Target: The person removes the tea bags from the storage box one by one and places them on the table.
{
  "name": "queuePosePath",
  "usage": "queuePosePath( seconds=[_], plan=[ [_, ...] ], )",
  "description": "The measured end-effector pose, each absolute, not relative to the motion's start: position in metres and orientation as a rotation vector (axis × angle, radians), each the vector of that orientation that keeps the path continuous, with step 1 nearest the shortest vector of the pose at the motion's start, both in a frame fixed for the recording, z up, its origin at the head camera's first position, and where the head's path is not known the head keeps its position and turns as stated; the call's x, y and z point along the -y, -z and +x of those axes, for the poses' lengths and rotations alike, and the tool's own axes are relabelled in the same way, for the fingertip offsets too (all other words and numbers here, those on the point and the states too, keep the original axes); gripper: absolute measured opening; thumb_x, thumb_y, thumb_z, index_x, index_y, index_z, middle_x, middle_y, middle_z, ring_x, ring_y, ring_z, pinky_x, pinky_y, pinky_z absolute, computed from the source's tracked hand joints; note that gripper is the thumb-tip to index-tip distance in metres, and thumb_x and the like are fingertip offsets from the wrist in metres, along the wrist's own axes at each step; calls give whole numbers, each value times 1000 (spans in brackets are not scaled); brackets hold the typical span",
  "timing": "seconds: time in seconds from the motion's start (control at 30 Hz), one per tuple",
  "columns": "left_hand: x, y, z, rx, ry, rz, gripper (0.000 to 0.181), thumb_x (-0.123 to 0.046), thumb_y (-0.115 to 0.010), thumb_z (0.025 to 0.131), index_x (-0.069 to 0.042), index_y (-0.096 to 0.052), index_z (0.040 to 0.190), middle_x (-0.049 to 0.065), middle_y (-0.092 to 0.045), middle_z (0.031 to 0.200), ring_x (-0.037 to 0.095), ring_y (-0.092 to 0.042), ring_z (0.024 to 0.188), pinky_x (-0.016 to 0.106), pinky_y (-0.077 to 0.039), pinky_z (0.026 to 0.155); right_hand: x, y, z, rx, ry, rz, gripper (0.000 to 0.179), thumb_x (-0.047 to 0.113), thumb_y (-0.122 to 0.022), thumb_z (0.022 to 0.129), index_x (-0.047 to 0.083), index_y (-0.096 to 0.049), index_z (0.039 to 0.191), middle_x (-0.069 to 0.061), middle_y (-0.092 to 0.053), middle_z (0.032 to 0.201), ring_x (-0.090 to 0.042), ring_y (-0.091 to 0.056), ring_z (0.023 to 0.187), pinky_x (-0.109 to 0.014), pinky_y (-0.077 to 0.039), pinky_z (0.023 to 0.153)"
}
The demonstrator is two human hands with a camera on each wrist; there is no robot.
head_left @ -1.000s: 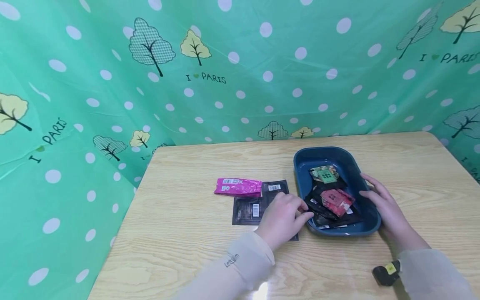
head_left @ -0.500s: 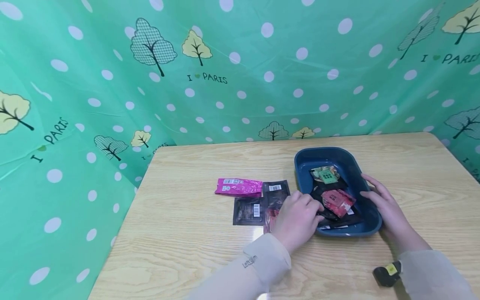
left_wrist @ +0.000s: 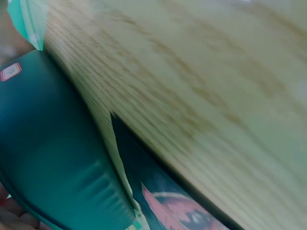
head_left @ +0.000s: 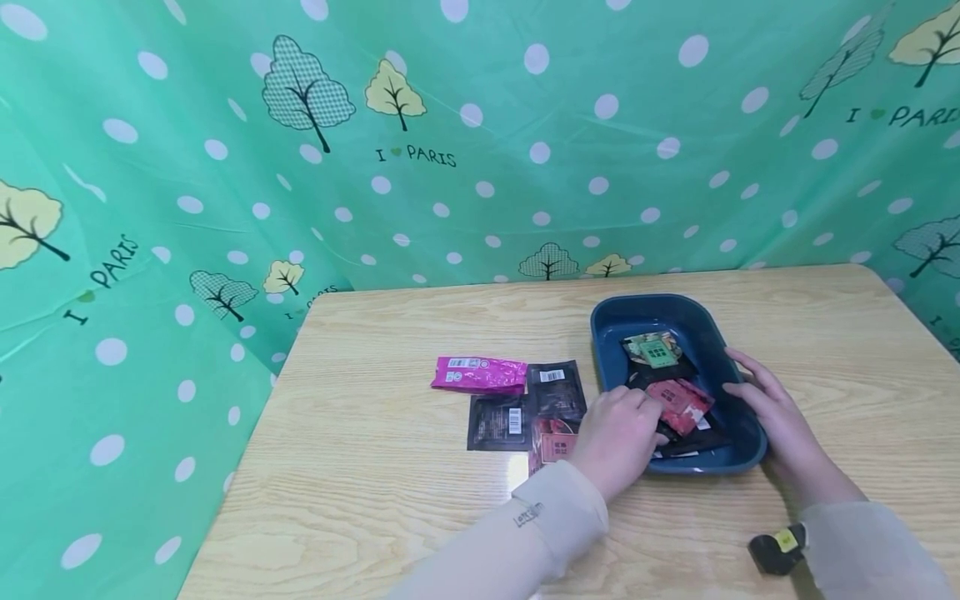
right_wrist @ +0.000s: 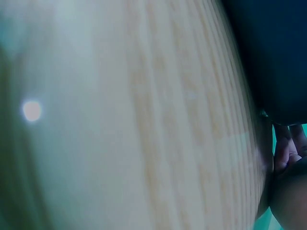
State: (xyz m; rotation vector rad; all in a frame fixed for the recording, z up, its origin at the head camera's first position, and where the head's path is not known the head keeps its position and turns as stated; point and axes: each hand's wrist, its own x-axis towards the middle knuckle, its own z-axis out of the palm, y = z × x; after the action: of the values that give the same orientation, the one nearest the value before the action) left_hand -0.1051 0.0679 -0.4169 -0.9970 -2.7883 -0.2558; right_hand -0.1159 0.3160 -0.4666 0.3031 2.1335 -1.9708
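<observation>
A dark blue plastic tub [head_left: 615,308] on the wooden table holds several flat packets, among them a green-labelled packet [head_left: 657,353] and a red-labelled packet [head_left: 684,404]. My left hand [head_left: 618,437] reaches over the tub's near left rim, fingers curled down beside the red-labelled one. Its fingertips are hidden among black packets, so whether they pinch one I cannot tell. My right hand [head_left: 776,417] holds the tub's right side, thumb lapping over the rim and fingers along the outside. In the left wrist view, the tub's outer wall [left_wrist: 53,143] stands beside a packet on the table.
Left of the tub lie a pink packet [head_left: 480,376], two black packets with barcodes, one upper [head_left: 555,396] and one lower [head_left: 495,421], and a second red-labelled packet [head_left: 553,447] partly under my left arm. A black device [head_left: 772,552] sits at my right sleeve. A green curtain [head_left: 480,125] hangs behind.
My left hand has moved right and farther into the tub, uncovering the red-labelled packet on the table. My right hand stays at the tub's side.
</observation>
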Motion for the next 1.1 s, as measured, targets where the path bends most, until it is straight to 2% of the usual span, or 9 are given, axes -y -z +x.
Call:
queuePosePath(
  seconds=[0.07, 0.17, 0.27, 0.33, 0.43, 0.63, 0.7, 0.93, 1.1],
  plan=[
    [-70, 416, -105, 2821, 292, -981, 29, -42, -67, 93, -22, -68, 113, -11, -69, 111, 4, -58, 100, 18, -46, 91, -316, 467, -116, -2148, 1952, 306, 56, 39, -49, 103, 43, -25, 154, -19, -14, 156, -4, -43, 112, -11, -49, 79],
    [-74, 416, -105, 2839, 332, -941, 28, -43, -69, 91, -22, -69, 110, -11, -70, 106, 5, -58, 97, 19, -45, 89, -316, 467, -116, -2126, 1972, 312, 57, 38, -50, 103, 43, -26, 154, -17, -16, 156, -6, -44, 114, -11, -49, 79],
    [-78, 416, -105, 2848, 341, -904, 28, -46, -69, 90, -23, -70, 105, -11, -70, 101, 5, -58, 94, 19, -42, 85, -315, 466, -116, -2120, 1963, 330, 57, 40, -50, 103, 44, -25, 154, -15, -14, 159, -20, -41, 127, -10, -48, 78],
    [-81, 415, -105, 2871, 332, -879, 29, -48, -69, 90, -24, -70, 105, -12, -70, 102, 5, -58, 94, 19, -39, 81, -314, 465, -117, -2135, 1926, 339, 57, 42, -48, 103, 45, -22, 154, -14, -9, 164, -32, -29, 139, -10, -47, 78],
    [-86, 415, -105, 2914, 326, -844, 33, -50, -68, 89, -26, -68, 110, -13, -70, 110, 4, -57, 98, 20, -34, 78, -314, 464, -118, -2172, 1859, 345, 58, 47, -45, 103, 47, -19, 154, -16, -1, 166, -44, -16, 144, -11, -46, 80],
    [-93, 416, -105, 2960, 275, -762, 49, -56, -71, 85, -28, -64, 124, -14, -63, 125, 7, -53, 106, 23, -33, 80, -314, 466, -117, -2146, 1889, 339, 57, 44, -46, 104, 46, -20, 154, -14, -2, 166, -40, -18, 143, -11, -46, 81],
    [-95, 416, -104, 2979, 259, -731, 54, -60, -71, 83, -30, -62, 127, -15, -62, 129, 9, -51, 107, 24, -32, 80, -314, 467, -117, -2141, 1904, 334, 57, 43, -46, 104, 46, -21, 154, -13, -5, 165, -37, -21, 141, -9, -45, 77],
    [-104, 417, -104, 3069, 164, -659, 67, -67, -67, 81, -33, -54, 138, -16, -54, 143, 11, -48, 115, 28, -30, 82, -315, 467, -117, -2136, 1941, 312, 57, 41, -48, 103, 44, -24, 154, -15, -14, 159, -21, -38, 128, -11, -47, 78],
    [-109, 418, -106, 3101, 107, -639, 73, -67, -69, 80, -34, -51, 142, -16, -51, 146, 12, -47, 117, 30, -28, 83, -316, 468, -117, -2125, 1946, 324, 57, 41, -49, 103, 44, -24, 154, -13, -14, 159, -24, -35, 131, -11, -47, 78]
  ],
)
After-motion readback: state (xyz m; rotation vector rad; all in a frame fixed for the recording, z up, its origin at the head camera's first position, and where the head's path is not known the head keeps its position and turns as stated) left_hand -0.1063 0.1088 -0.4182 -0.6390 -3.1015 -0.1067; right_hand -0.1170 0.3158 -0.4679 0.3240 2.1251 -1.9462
